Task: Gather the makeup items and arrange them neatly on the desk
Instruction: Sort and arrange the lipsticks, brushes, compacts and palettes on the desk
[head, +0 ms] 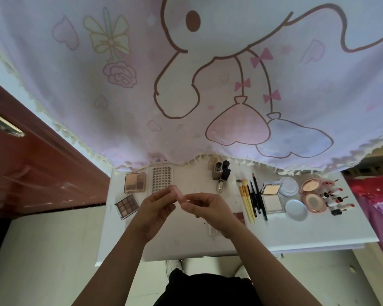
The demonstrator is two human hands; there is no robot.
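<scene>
Both hands pinch a pink tube over the desk.

The left hand (154,207) and right hand (208,207) meet above the white desk (296,235), fingers curled in, each closed on one end of the small pink tube (179,195), held clear of the surface. Left of the left fingers lie two palettes (128,195); just beyond them sits a lash tray (161,180). Beyond the right fingers stand bottles (221,173). Further right lie brushes (247,199), pencils (258,195), compacts (271,195) and lipsticks (335,198). A printed curtain (186,85) hangs behind.
</scene>
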